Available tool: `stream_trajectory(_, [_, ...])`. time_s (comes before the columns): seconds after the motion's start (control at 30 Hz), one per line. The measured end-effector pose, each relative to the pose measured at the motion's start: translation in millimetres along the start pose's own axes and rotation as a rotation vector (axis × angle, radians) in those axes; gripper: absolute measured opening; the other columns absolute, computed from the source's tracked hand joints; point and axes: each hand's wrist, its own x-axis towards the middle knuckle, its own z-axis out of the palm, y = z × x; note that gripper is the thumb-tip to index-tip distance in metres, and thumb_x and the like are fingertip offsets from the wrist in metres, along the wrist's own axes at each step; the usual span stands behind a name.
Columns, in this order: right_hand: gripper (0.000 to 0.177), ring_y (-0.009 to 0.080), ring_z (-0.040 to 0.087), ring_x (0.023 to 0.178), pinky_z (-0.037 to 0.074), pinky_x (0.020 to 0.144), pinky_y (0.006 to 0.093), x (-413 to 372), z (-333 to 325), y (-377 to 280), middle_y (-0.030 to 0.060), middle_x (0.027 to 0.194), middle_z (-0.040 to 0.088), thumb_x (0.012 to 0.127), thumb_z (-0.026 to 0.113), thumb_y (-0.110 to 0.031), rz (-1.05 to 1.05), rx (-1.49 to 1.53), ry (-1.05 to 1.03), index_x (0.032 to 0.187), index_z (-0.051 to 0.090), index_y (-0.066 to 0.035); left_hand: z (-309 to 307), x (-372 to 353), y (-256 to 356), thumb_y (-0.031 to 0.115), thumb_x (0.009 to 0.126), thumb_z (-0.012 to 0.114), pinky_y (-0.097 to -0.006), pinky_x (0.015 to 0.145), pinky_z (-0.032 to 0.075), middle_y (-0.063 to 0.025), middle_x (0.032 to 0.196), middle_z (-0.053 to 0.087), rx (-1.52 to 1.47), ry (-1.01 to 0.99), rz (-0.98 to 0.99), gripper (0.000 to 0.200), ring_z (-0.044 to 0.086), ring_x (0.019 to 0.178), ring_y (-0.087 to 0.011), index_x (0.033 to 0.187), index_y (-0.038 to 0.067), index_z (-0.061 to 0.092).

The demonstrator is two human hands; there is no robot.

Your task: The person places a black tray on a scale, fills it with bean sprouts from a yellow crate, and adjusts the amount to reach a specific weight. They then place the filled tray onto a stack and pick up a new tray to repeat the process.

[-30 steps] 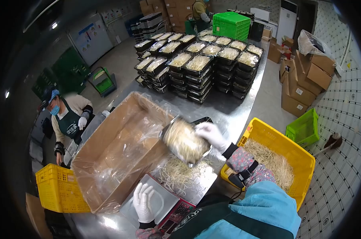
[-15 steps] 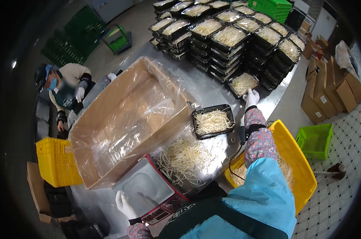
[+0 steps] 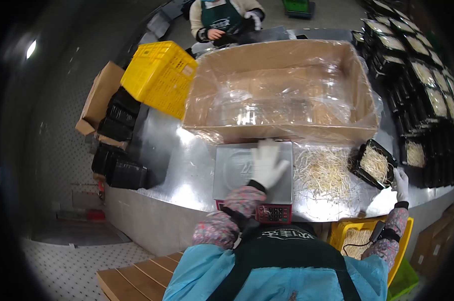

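Note:
My left hand (image 3: 268,163), in a white glove, is over the metal plate of the red scale (image 3: 232,170), its fingers spread with nothing in them. My right hand (image 3: 400,184), also gloved, has its fingers at the right edge of a black tray of bean sprouts (image 3: 375,163) and appears to grip it. That tray sits at an angle on the metal table. Between the scale and the tray lies a loose pile of bean sprouts (image 3: 324,173).
A plastic-lined cardboard box (image 3: 279,133) stands behind the scale. Stacks of filled trays (image 3: 430,75) rise at right. Left are a yellow crate (image 3: 159,75) and black trays (image 3: 126,170). A yellow basket of sprouts (image 3: 339,231) is near my right arm. A co-worker (image 3: 222,20) stands opposite.
My view has turned left. My right hand has left the filled tray beside the stacks and come to the tray near the pile. My left hand has moved from the scale's edge over its plate.

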Motion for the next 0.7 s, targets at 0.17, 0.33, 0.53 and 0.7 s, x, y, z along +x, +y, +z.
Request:
stream_trajectory(0.17, [0.01,0.0042,0.039,0.037,0.031,0.031,0.0208,13.1,5.8,5.8,-0.0066,0.058,0.048,0.093,0.063,-0.021,-0.039,0.028,0.064,0.094,0.058,-0.012,35.7,-38.0,97.9,0.03,0.094,0.058,-0.0431,0.116,0.029,-0.0192,0.154,0.033,-0.688,-0.519,0.618,0.057,0.03,0.144,-0.0354,0.144,0.006,0.043])
stream_trajectory(0.33, [0.022,0.0016,0.043,0.053,0.03,0.048,0.0207,-10.1,-3.6,-25.5,-0.0092,0.065,0.05,0.091,0.061,-0.011,-0.3,0.116,0.102,0.071,0.054,-0.015,-40.4,-48.6,34.0,0.014,0.093,0.059,-0.0402,0.111,0.038,-0.0168,0.14,0.053,-0.916,-0.342,0.398,0.037,0.047,0.133,-0.031,0.129,0.004,0.06])
stream_trajectory(0.53, [0.006,0.0046,0.052,0.071,0.04,0.063,0.0205,-129.5,82.7,-136.1,-0.005,0.077,0.06,0.086,0.067,-0.009,-0.424,-0.005,0.009,0.084,0.065,-0.003,-88.7,-95.7,-90.9,0.023,0.105,0.045,-0.0339,0.107,0.04,-0.0113,0.129,0.062,-1.24,0.095,-0.315,0.035,0.056,0.123,-0.0204,0.127,0.001,0.062])
stream_trajectory(0.7, [0.015,0.0053,0.055,0.068,0.044,0.061,0.0216,-200.5,250.1,-174.0,-0.0027,0.076,0.062,0.087,0.071,-0.015,-0.339,0.044,-0.339,0.091,0.065,-0.002,-116.2,-106.1,-114.5,0.028,0.106,0.042,-0.0364,0.108,0.039,-0.0149,0.134,0.057,-1.31,0.164,-0.366,0.043,0.053,0.124,-0.0226,0.132,-0.004,0.054])
